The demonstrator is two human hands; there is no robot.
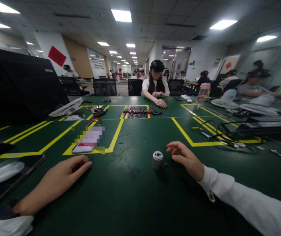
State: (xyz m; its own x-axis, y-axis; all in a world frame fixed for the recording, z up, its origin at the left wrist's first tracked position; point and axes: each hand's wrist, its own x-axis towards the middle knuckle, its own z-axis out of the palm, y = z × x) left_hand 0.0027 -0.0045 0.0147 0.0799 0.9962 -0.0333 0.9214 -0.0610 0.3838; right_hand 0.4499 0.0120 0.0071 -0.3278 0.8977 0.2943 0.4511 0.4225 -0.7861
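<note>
On the green bench (101,203), the left grip (65,172) is half curled, whether apart or together I cannot tell; the right grip (186,159) has thumb and fingers apart, holding nothing. Just left of its fingertips, untouched, stands a silver cylinder (157,161), likely stiff, fairly heavy, slightly slippery, best held round its sides. A tiny part (165,164) lies just left of the right thumb.

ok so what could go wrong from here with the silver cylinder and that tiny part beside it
The tiny part lies loose on the green table, close to the right hand, so a careless brush might send it rolling or sliding away. The silver cylinder stands on end with neither hand steadying it, so a bump could tip it over.
</note>
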